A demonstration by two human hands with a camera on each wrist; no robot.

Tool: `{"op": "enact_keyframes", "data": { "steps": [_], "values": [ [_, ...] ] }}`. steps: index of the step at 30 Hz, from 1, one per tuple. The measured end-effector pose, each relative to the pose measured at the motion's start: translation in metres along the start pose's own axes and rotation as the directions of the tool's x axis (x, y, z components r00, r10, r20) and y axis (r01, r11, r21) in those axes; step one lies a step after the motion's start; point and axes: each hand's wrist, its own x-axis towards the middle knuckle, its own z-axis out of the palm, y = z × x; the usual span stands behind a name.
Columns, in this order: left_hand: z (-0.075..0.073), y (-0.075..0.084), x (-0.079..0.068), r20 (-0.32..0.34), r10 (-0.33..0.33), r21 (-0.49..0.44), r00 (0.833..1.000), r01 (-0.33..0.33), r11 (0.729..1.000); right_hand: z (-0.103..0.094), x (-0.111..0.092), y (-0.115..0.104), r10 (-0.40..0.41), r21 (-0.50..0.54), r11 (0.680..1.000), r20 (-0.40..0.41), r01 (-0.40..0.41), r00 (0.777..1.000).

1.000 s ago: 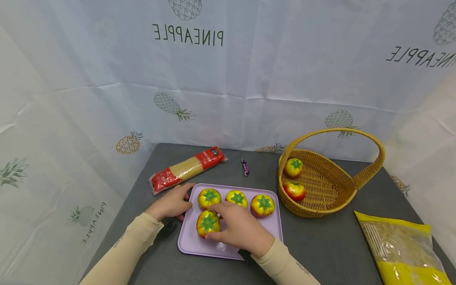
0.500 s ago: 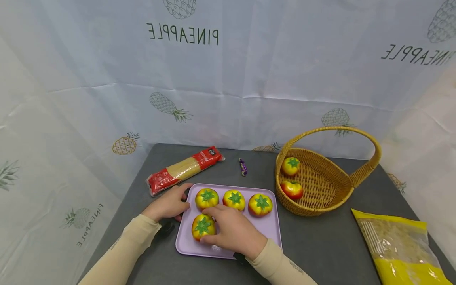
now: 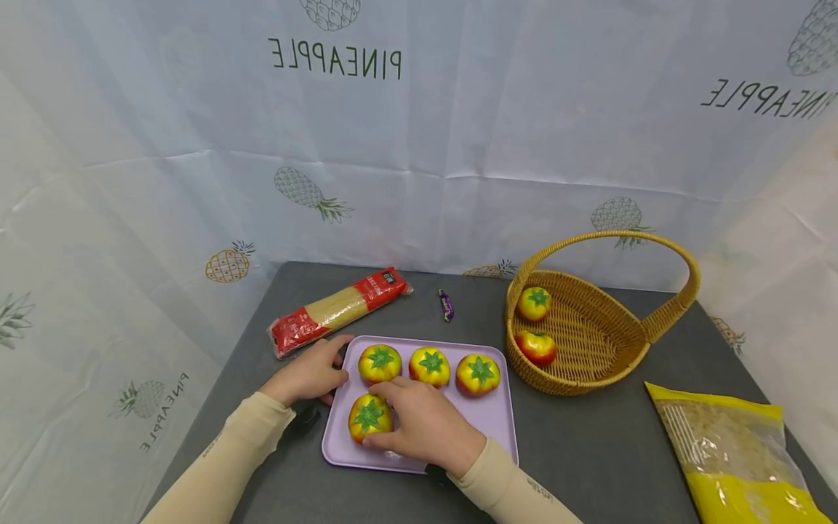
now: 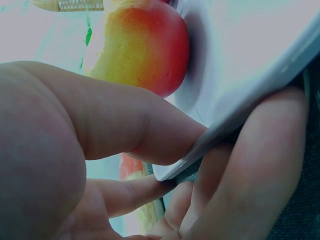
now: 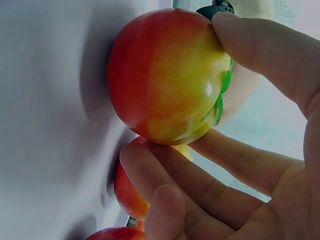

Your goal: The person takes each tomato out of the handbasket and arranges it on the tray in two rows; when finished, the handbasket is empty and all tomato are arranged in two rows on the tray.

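Note:
In the head view, my left hand grips the left edge of a lilac tray. The left wrist view shows its thumb over the rim and fingers underneath. My right hand holds a red-and-yellow tomato with a green leafy top at the tray's front left. Thumb and fingers lie on opposite sides of this tomato in the right wrist view. Behind it, three similar tomatoes stand in a row across the tray: a left one, a middle one and a right one.
A wicker basket with a tall handle holds two more tomatoes, right of the tray. A red noodle packet and a purple-wrapped candy lie behind the tray. At the front right lies a yellow-and-clear bag.
My right hand and its tomato have shifted slightly left and toward me on the tray, farther from the back row. My left hand keeps its grip on the tray edge.

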Motion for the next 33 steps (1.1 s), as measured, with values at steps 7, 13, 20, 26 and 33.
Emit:
{"op": "enact_keyframes", "data": {
  "steps": [7,13,20,26,33],
  "values": [
    [-0.0004,0.0013,-0.0002,0.003,0.005,-0.008,1.0,-0.005,1.0,-0.0003,-0.0002,0.0001,0.002,-0.01,1.0,-0.004,-0.002,1.0],
    [-0.002,0.0027,-0.0006,0.004,0.009,0.001,1.0,-0.009,1.0,-0.0015,-0.0005,-0.0008,-0.002,-0.009,1.0,-0.001,0.002,1.0],
    [-0.0027,0.0033,-0.0004,0.01,0.008,-0.004,1.0,-0.008,1.0,-0.0017,-0.0006,0.0004,0.002,-0.016,1.0,0.003,-0.002,1.0],
    [-0.0024,0.0038,0.0003,0.015,0.009,-0.004,1.0,-0.009,1.0,-0.0026,-0.0017,0.0016,0.011,-0.016,1.0,0.01,-0.011,1.0],
    [-0.0018,0.0028,0.0002,0.016,0.006,-0.003,1.0,-0.006,1.0,-0.0057,-0.0025,0.0022,0.018,-0.029,0.999,0.02,-0.017,1.0]
  ]
}}
